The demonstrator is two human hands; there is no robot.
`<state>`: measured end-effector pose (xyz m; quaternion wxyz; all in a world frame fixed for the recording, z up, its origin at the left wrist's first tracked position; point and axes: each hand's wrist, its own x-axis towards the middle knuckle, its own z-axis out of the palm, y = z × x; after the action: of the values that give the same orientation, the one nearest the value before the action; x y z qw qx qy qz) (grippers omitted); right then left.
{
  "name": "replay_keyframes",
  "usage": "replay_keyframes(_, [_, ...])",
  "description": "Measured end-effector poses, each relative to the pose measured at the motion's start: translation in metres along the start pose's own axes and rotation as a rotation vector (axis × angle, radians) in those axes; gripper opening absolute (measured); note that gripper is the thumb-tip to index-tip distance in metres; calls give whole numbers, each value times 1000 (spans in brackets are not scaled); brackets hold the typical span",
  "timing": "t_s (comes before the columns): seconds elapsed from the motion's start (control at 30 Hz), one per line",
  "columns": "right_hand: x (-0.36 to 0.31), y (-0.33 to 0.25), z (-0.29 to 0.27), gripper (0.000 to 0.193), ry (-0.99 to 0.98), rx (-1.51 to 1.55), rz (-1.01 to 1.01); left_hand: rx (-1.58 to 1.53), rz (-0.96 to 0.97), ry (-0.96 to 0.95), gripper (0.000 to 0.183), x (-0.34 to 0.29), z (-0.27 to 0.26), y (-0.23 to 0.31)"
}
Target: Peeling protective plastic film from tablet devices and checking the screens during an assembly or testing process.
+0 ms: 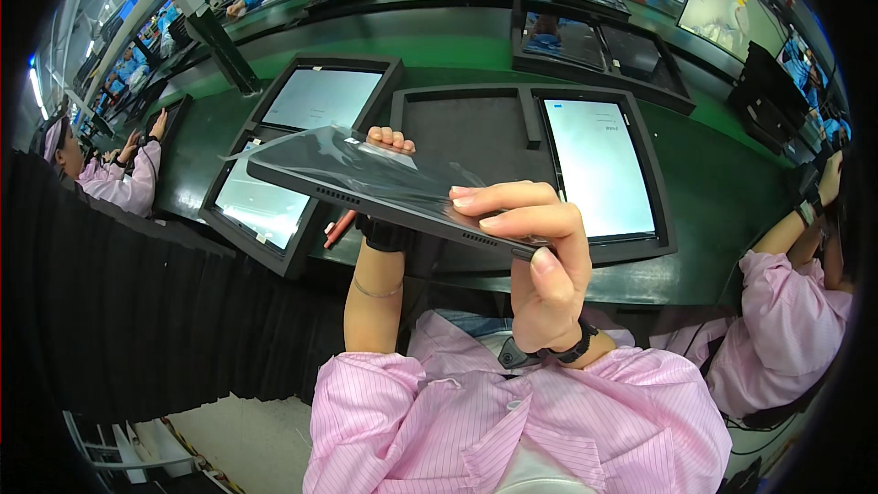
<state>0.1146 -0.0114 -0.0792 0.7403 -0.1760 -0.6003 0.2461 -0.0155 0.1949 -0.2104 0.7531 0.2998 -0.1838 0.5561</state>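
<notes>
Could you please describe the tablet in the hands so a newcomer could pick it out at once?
Start at the green workbench, where the left hand and right hand hold up a dark tablet with small slots along its near edge. Unlike the lit tablets lying in black trays, this one is raised, tilted and covered with loose clear film.

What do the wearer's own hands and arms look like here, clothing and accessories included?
Both arms have pink, thinly striped sleeves that end short of the wrists. The left hand, mostly hidden, and the right hand are ungloved. A black band circles the left wrist, with a thin bracelet below it; the right wrist wears a black wristband.
</notes>
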Motion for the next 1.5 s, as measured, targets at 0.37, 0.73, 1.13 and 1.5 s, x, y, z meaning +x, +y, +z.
replay_keyframes(0.37, [-1, 2, -1, 30, -13, -3, -15, -12, -20, -21, 18, -2, -12, 2])
replay_keyframes(0.73, [-8, 15, -11, 57, 73, -216, 82, 84, 20, 563, 12, 6, 66, -32])
replay_keyframes(1.13, [43, -16, -62, 22, 888, 195, 415, 324, -153, 708, 77, -60, 155, 19])
replay_keyframes(1.5, [6, -10, -80, 23, 386, 233, 925, 509, -383, 686, 34, -99, 208, 1])
